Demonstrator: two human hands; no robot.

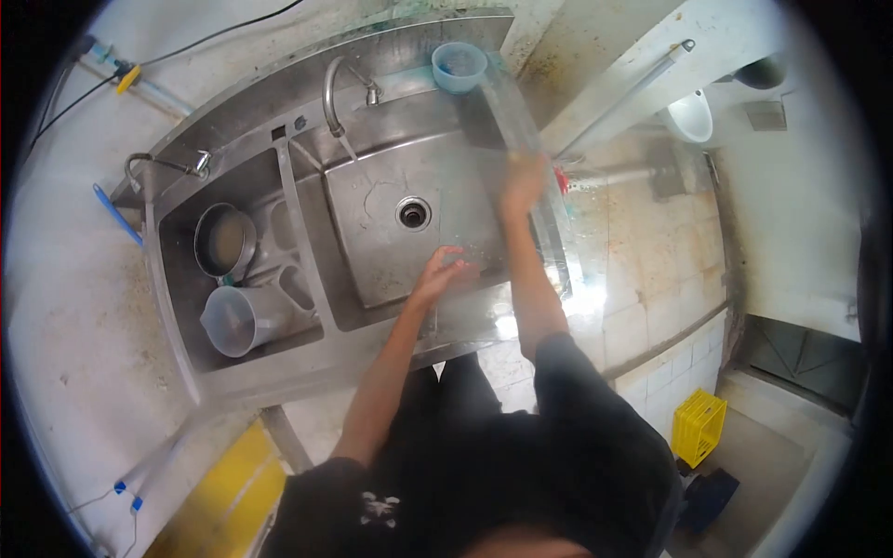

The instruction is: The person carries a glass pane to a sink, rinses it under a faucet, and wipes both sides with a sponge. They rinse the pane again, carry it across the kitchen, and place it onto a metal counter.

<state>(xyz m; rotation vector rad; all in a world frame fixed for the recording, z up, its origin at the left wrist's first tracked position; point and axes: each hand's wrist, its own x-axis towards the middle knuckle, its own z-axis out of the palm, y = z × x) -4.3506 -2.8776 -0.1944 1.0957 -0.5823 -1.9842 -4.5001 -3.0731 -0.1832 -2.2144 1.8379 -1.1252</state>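
Note:
A large see-through plastic container appears over the right part of the sink basin, its outline faint and smeared. My left hand is at its near left side, fingers curled on the edge. My right hand is closed like a fist at the container's right side and blurred by motion. What it grips cannot be made out; a small yellowish patch shows by the fingers. Water runs from the curved faucet into the basin, left of the drain.
The left basin holds a metal pan and a translucent measuring jug. A second faucet stands behind it. On the sink's back right corner is a translucent blue bowl. A yellow crate sits on the floor to the right.

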